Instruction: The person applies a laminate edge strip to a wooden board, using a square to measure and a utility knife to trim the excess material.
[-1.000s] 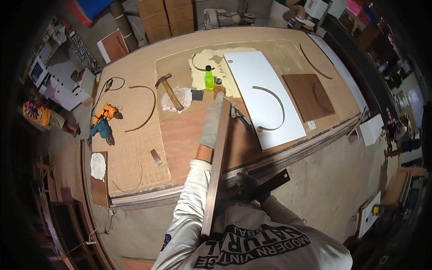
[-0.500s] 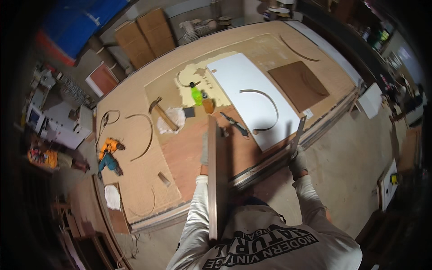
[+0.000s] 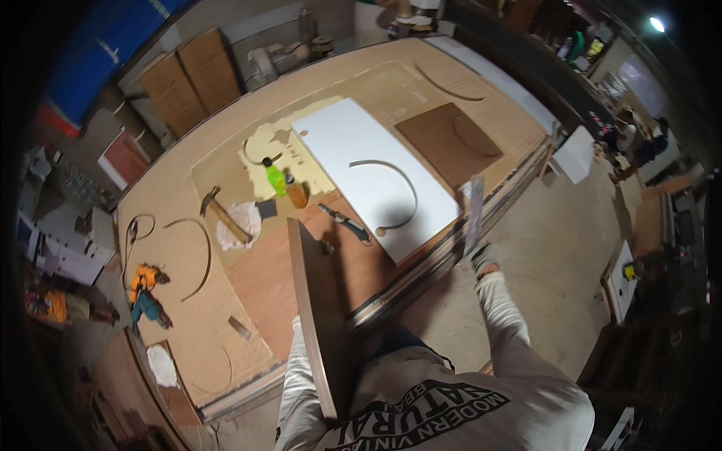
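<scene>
A thick brown board stands on edge, slightly tilted, between my body and the table. My left forearm runs up along its left side; the board hides that hand and its fingers. Off the table's right front edge, my gloved right hand is closed around a long flat metal strip-like tool, blurred by motion and pointing up beside a white panel. On this panel lies a curved strip. A utility knife rests on the table just past the board.
Farther left on the table are a hammer on a white cloth, a green bottle, an amber bottle and orange and teal power tools. A brown panel lies at the right. People are at the far right.
The view has swung, so the table sits farther left. The strip tool has swung from a rightward slant to leaning slightly left. My left hand, partly visible before, is now behind the board.
</scene>
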`<state>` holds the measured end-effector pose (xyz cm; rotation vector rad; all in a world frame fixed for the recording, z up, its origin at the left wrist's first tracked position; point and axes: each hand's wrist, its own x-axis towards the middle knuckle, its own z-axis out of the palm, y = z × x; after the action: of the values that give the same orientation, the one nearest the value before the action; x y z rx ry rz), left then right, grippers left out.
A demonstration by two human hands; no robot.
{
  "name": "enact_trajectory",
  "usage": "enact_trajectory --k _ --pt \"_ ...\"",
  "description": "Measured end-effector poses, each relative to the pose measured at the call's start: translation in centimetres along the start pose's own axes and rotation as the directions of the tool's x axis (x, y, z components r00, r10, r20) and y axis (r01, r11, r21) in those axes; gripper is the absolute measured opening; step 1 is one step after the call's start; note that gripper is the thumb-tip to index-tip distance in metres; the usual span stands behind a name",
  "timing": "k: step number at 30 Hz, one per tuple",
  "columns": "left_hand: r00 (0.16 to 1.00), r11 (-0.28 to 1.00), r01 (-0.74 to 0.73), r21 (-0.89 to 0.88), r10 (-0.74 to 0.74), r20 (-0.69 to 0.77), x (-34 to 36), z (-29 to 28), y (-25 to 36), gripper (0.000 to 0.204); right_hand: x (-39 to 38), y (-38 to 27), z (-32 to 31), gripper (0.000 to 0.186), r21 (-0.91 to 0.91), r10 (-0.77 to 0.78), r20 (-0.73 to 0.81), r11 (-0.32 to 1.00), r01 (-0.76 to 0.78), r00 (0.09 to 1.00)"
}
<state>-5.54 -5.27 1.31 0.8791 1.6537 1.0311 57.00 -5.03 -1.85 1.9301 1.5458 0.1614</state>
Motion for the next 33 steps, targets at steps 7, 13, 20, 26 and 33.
enact_trajectory --k 7,13,20,26,33 --pt "0.983 0.995 0.047 0.091 -0.03 -0.18 -2.5 -2.1 -0.7 0.035 11.0 -0.9 -10.1 0.025 0.812 0.393 0.287 -0.584 -0.004 0.874" --pt "0.977 0.997 0.039 0.067 -0.024 -0.212 -3.4 1.9 -0.6 0.035 16.4 -4.7 -15.5 0.01 0.793 0.439 0.021 -0.554 0.253 0.898" --pt "0.939 0.993 0.089 0.083 -0.056 -0.338 -7.1 0.0 -1.5 0.035 13.6 -7.9 -15.3 0.037 0.976 0.305 -0.13 -0.131 0.177 0.943" --pt "0.923 0.994 0.106 0.027 -0.088 -0.375 -8.4 0.9 -2.6 0.036 15.5 -4.3 -15.0 0.052 0.998 0.271 -0.016 0.061 0.0 0.962" --pt "0.899 0.988 0.154 0.005 -0.138 -0.415 -10.9 0.4 -4.5 0.036 13.9 -5.2 -17.6 0.056 0.978 0.325 -0.094 0.207 0.026 0.941"
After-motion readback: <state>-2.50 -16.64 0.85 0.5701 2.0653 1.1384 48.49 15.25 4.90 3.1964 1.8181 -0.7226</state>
